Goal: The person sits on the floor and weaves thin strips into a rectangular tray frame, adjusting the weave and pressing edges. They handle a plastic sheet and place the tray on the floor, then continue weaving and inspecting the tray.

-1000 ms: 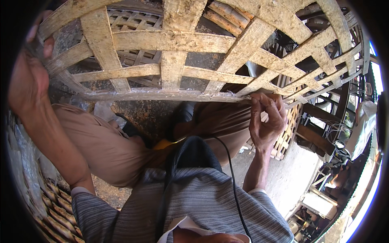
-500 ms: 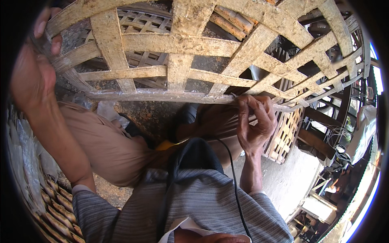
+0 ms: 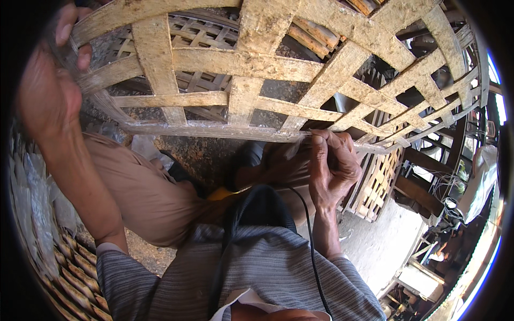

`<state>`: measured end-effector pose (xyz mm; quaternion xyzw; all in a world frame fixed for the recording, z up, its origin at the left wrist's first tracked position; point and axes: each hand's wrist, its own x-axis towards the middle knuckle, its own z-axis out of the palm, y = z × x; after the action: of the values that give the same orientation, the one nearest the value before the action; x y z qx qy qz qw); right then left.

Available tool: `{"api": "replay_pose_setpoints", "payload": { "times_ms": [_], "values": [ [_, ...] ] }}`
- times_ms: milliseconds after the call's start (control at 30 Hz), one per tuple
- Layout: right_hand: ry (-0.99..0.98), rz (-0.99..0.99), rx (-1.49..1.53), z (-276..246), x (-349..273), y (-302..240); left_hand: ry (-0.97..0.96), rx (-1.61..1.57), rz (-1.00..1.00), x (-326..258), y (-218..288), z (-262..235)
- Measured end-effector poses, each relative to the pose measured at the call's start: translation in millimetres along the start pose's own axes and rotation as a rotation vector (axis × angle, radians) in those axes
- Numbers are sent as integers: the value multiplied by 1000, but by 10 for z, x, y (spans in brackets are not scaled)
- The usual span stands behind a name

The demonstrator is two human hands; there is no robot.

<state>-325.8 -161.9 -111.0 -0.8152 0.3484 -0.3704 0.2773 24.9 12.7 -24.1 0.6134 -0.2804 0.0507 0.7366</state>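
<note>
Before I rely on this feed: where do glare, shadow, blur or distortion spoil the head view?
Head view: glare bleaches the pale floor at lower right; deep shadow dims the shoe; the translucent strip by the right hand looks hazy; fisheye distortion likely exaggerates the woven lattice's curve; the left hand looks slightly soft.

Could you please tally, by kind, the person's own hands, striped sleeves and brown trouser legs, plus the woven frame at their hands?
Hands, left hand and right hand: 2
Striped sleeves: 2
Brown trouser legs: 2
Woven frame: 1
Total: 7
</note>
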Motion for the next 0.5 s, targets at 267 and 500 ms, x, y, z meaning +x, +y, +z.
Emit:
{"api": "replay_pose_setpoints", "payload": {
  "times_ms": [267, 500],
  "values": [
    [56, -154, -101, 56, -21, 69, -14, -16, 30, -16, -9, 29],
    [124, -94, -161, -45, -22, -29, -8, -5, -17, -36, 56, 54]
  ]
}}
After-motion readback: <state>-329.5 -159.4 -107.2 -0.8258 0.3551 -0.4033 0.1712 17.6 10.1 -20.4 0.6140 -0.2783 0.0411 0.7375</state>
